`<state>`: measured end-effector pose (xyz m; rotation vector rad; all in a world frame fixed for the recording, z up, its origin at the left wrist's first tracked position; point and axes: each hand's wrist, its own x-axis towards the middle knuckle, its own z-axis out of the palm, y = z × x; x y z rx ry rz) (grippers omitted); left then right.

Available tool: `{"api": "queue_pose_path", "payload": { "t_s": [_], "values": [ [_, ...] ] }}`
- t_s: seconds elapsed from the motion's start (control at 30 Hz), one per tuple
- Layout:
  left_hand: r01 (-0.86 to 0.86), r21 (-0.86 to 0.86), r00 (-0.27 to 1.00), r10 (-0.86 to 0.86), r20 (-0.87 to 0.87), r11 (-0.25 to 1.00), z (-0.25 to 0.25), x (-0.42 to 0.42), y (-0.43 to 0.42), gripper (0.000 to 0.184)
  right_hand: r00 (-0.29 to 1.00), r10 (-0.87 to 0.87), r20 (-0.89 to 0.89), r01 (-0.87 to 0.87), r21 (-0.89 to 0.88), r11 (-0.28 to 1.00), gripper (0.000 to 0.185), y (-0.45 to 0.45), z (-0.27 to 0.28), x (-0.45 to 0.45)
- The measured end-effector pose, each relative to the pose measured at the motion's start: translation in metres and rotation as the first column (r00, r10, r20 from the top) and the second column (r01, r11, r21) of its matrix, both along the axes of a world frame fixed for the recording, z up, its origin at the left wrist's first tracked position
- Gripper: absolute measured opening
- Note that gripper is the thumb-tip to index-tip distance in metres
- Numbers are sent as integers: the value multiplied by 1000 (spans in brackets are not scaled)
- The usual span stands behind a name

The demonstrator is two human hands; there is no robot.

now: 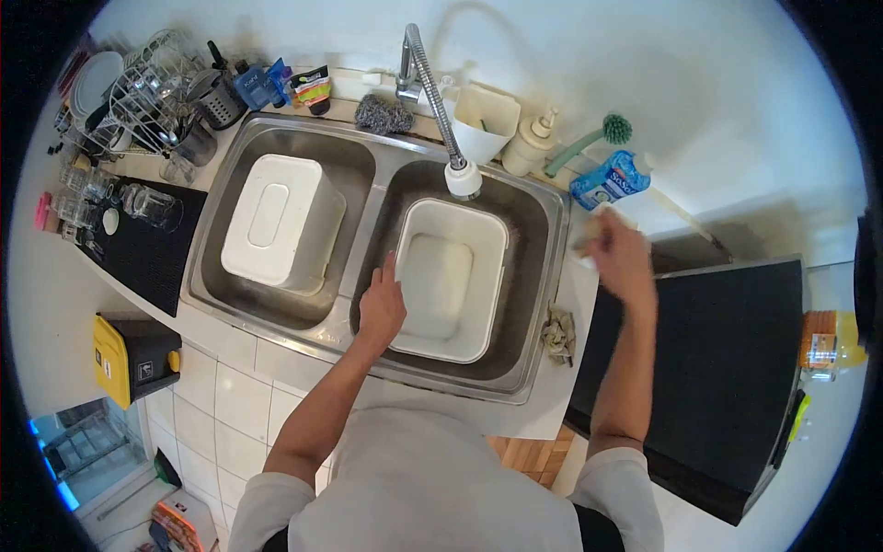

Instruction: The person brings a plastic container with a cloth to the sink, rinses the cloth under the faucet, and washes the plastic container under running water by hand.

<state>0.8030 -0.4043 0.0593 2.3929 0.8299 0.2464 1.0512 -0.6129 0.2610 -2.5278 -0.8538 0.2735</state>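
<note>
In the right basin of the sink stands a white plastic tub (497,276), its open top toward me and a little cloudy liquid seeming to lie at the bottom. My left hand (382,308) rests at its left rim, fingers stretched out. Over the counter right of the sink, my right hand (621,253) is closed, with a small yellowish thing at its fingertips, too blurred to name. It is beside a blue dish soap bottle (612,180). Another white tub (276,221) sits upside down in the left basin.
The faucet (463,179) hangs over the right tub's far edge. Behind the sink are a steel scrubber (384,114), a soap dispenser (531,145) and a green brush (614,131). A crumpled cloth (558,334) lies right of the sink; a dish rack (152,92) stands far left.
</note>
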Motion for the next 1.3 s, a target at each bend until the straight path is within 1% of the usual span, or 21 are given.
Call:
{"api": "queue_pose_path", "payload": {
  "t_s": [0.07,0.1,0.13,0.17,0.23,0.3,0.33,0.4,0.43,0.53,0.63,0.73,0.83,0.87,0.9,1.0,1.07,1.1,1.17,1.27,1.3],
  "values": [
    [24,6,999,-24,-42,1000,-16,1,1,64,968,242,68,-245,39,969,31,34,-53,-34],
    [23,6,997,-23,-73,1000,-16,4,0,65,941,337,-12,-331,-222,917,33,60,-76,-53],
    [19,7,995,-19,-102,1000,-16,7,0,67,895,415,-162,-444,-247,862,32,82,-131,-59],
    [27,10,996,-26,-90,1000,-17,6,0,67,903,373,-214,-426,-329,843,28,109,-144,-79],
    [31,19,998,-29,-64,999,-17,5,1,69,852,507,-128,-515,-372,772,20,128,-264,-84],
    [26,16,998,-25,-55,1000,-20,4,2,69,960,254,-121,-281,-422,862,19,130,-355,-83],
    [24,14,998,-23,-51,1000,-20,5,2,69,987,119,-112,-157,-446,881,18,135,-358,-88],
    [28,-13,997,-29,-75,1000,-19,6,4,70,997,-77,33,81,-148,986,18,139,-364,-94],
    [29,-36,997,-32,-76,999,-16,6,4,71,979,-189,78,189,15,982,18,141,-366,-97],
    [40,-80,996,-46,-78,996,-18,4,4,69,977,-144,156,115,177,977,20,167,-393,-82],
    [46,-101,999,-49,-24,994,-16,7,10,68,973,-83,217,50,153,987,21,179,-401,-97],
    [24,-127,1000,-24,5,992,-18,5,5,66,992,110,61,-105,-82,991,24,166,-362,-109],
    [22,-123,999,-18,28,992,-16,10,4,64,986,165,-33,-167,-114,979,32,148,-350,-114],
    [18,-115,999,-15,33,993,-13,10,5,63,998,66,-20,-67,-72,995,30,149,-350,-113],
    [-3,-234,999,-8,-45,972,-8,10,6,58,999,-34,-10,34,-24,999,28,154,-350,-112],
    [53,-146,998,-48,41,988,-13,8,8,62,969,-231,-86,232,-4,973,37,178,-389,-90],
    [34,-221,999,-38,-14,975,-12,8,8,60,977,-184,-105,180,-50,982,42,180,-384,-93],
    [25,-254,999,-34,-31,967,-11,11,9,59,994,-79,-77,74,-66,995,40,178,-380,-95],
    [-7,-255,998,-8,-56,967,-10,11,5,59,992,127,19,-125,-88,988,32,165,-365,-106],
    [-15,-250,999,2,-50,968,-8,15,4,59,971,238,5,-234,-157,959,28,148,-365,-127],
    [-16,-247,999,5,-46,969,-7,14,3,59,952,294,81,-282,-131,951,25,146,-364,-129]
  ]
}}
